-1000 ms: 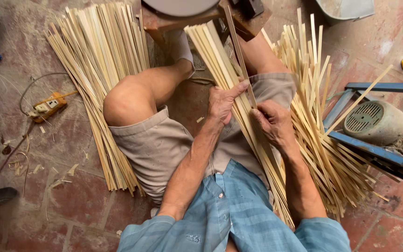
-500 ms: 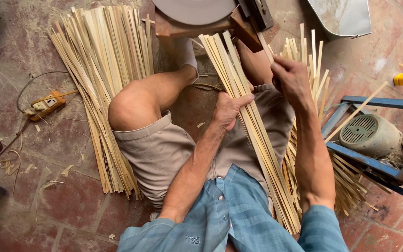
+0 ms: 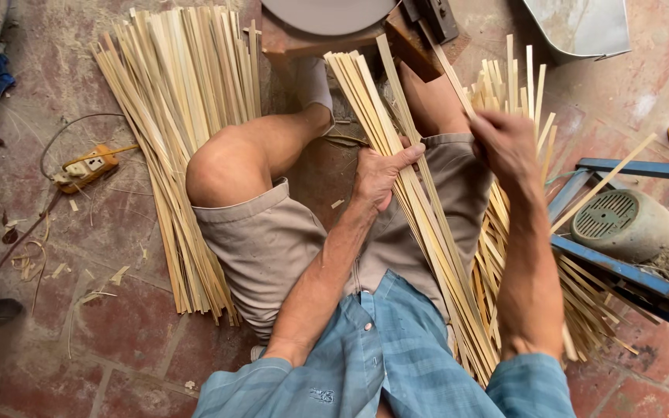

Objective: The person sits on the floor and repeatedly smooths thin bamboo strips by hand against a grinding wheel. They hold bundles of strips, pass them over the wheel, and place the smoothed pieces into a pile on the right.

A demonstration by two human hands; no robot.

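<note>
My left hand (image 3: 379,175) grips a bundle of long pale bamboo strips (image 3: 414,209) that lies across my lap and points away from me. My right hand (image 3: 506,144) is raised to the right of the bundle and pinches a single bamboo strip (image 3: 449,75), whose far end reaches a wooden block with a round grey wheel (image 3: 334,14) at the top. I sit with bare knees, in beige shorts and a blue checked shirt.
A large pile of bamboo strips (image 3: 183,139) lies on the brick floor to my left, and another pile (image 3: 540,255) to my right. A grey motor in a blue metal frame (image 3: 621,224) stands at the right. An orange power strip (image 3: 85,168) lies at far left.
My right hand has left the bundle on my lap and moved up and forward with a single strip. The left hand has kept its grip on the bundle.
</note>
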